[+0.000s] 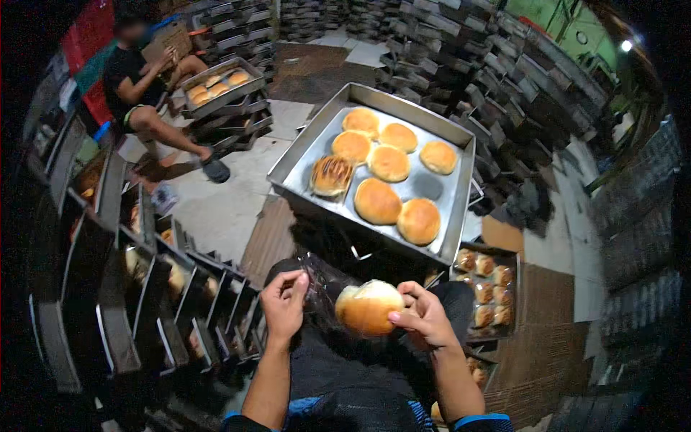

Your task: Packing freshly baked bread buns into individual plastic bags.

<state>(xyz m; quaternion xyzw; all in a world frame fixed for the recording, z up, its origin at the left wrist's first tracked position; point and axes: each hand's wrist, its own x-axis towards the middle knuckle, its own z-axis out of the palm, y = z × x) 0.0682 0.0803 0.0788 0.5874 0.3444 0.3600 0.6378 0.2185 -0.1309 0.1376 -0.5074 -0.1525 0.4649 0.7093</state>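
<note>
Above my lap, my right hand (424,315) grips a round golden bun (371,309) by its right side. My left hand (285,303) pinches the edge of a clear plastic bag (323,286), whose film stretches towards the bun; how far the bun sits inside it I cannot tell. Just beyond my knees stands a square metal tray (461,216) with several golden buns lying on its bottom. One bun at the tray's left, with dark stripes on top (331,176), looks different from the plain ones.
At the lower right, a tray (516,294) holds several buns that look wrapped. Stacked metal trays (116,335) with buns line the left. A seated person (143,75) at the upper left is beside another bun tray (200,112). More stacked trays (432,54) stand at the back.
</note>
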